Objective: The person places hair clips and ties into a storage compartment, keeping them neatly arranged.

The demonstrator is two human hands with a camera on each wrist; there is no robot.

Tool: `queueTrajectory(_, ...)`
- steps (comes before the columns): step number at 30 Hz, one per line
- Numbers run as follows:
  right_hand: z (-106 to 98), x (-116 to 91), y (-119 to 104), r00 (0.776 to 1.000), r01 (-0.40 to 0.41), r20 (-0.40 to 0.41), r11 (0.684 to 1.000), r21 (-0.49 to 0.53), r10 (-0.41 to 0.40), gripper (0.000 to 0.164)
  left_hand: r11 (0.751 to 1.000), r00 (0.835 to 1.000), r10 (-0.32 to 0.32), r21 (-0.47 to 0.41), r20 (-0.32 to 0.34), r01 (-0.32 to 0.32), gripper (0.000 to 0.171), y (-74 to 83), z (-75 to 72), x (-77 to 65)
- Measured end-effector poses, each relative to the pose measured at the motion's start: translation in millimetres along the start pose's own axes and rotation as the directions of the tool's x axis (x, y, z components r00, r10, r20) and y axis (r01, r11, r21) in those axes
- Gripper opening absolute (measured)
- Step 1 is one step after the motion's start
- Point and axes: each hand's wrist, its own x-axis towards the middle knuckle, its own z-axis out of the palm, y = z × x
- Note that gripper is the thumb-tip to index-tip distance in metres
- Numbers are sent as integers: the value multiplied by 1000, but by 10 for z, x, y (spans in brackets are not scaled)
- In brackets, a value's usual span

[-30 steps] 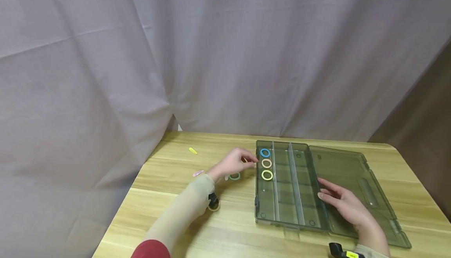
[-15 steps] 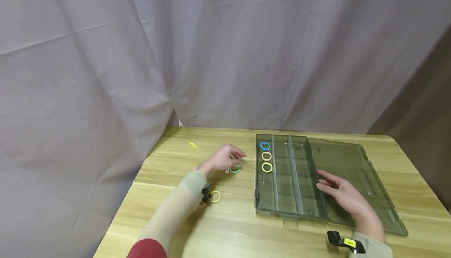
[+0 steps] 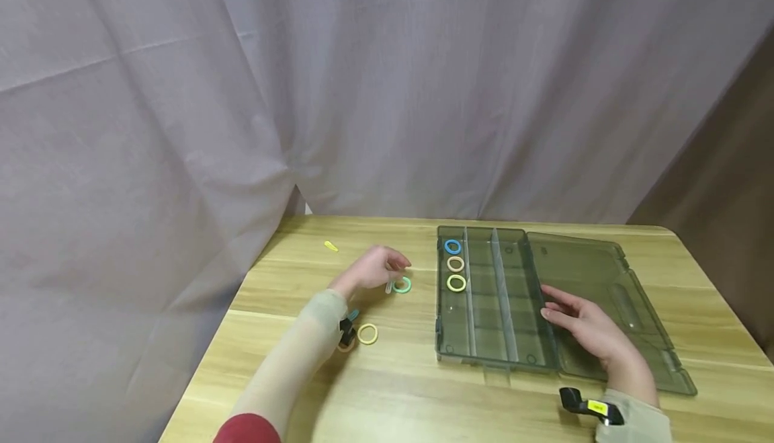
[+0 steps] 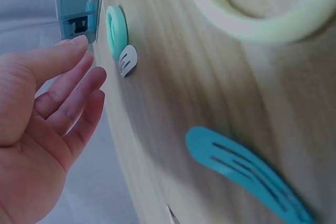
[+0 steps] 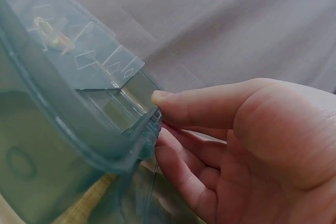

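Observation:
My left hand [image 3: 376, 268] hovers over the table with loosely bent fingers and holds nothing. Close by its fingertips lie a green hair tie [image 4: 122, 32] and a white snap hair clip [image 4: 128, 60]. A turquoise snap clip [image 4: 247, 174] and a pale yellow hair tie [image 3: 369, 343] are nearer my wrist. Thumb and fingers of my right hand [image 3: 589, 325] pinch the hinge-side rim of a translucent grey-green compartment box [image 3: 486, 282], which stands open. Blue [image 3: 452, 253], peach [image 3: 456, 271] and lime [image 3: 456, 291] hair ties lie in a row in its left column.
The box's lid [image 3: 586, 268] lies unfolded to the right on the wooden table [image 3: 411, 396]. A yellow clip [image 3: 330, 246] lies at the back left. Under my left wrist an orange-brown ring [image 3: 346, 349] is partly covered. A grey curtain [image 3: 387, 93] hangs behind.
My left hand has moved left, from the box's left wall to near the green hair tie. My right hand stays at the box rim. The whole view has shifted slightly.

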Motion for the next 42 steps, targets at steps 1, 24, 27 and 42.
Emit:
queueTrajectory(1,-4,0,0,1000,4,-2,1000,-3,-4,71,1000,1000,-5,0,1,5,31,1,-3,-6)
queueTrajectory(24,39,-44,16,1000,-4,-8,1000,-12,4,70,998,999,-35,51,-4,35,28,-61,20,-195)
queueTrajectory(27,38,-37,15,1000,-5,7,1000,1,5,72,997,999,-50,49,-20,51,29,-75,-2,-195)
queueTrajectory(42,40,-86,-29,1000,-4,-18,1000,-4,4,69,999,1000,-27,38,-9,27,33,9,0,-150)
